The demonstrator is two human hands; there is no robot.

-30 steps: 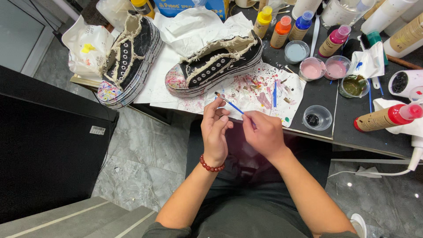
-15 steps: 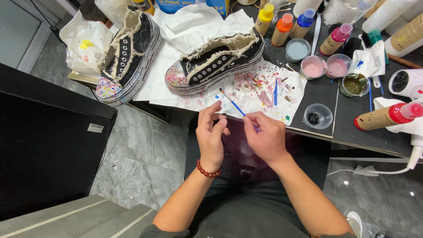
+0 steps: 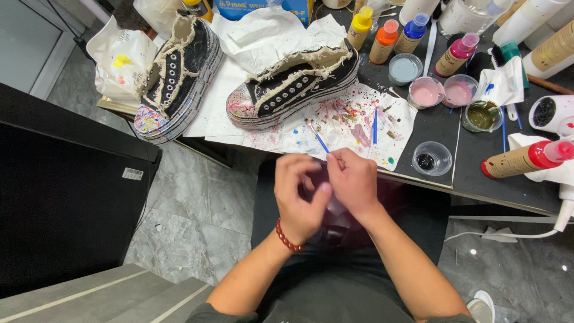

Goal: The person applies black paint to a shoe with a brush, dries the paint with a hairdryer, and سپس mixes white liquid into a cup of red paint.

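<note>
Nearest to the camera are the person's two forearms, coming up from the lap. The left hand (image 3: pixel 301 192) has a red bead bracelet (image 3: pixel 286 237) on the wrist; its fingers are curled in toward the right hand, and I cannot tell if they grip something, because this part is blurred. The right hand (image 3: pixel 354 181) touches the left one, and its fingers are pinched around the lower end of a thin blue paintbrush (image 3: pixel 319 139). The brush points up and to the left, with its tip over the near edge of the table (image 3: pixel 478 179).

Just behind the brush lies a white sheet of paper (image 3: pixel 359 128) with many paint spots, and a second blue brush (image 3: pixel 375 125) rests on it. On the paper stands a black shoe (image 3: pixel 293 87) with a frayed top edge and a toe covered in paint. Another black shoe (image 3: pixel 176 78) lies to the left of it, near a crumpled white bag (image 3: pixel 116 63).

To the right there is a small clear cup (image 3: pixel 431 158) with black paint, then two cups of pink paint (image 3: pixel 442 93), and a brown bottle with a red cap (image 3: pixel 526 158) lying on its side. At the far edge stand several paint bottles (image 3: pixel 388 39) with coloured caps.
</note>
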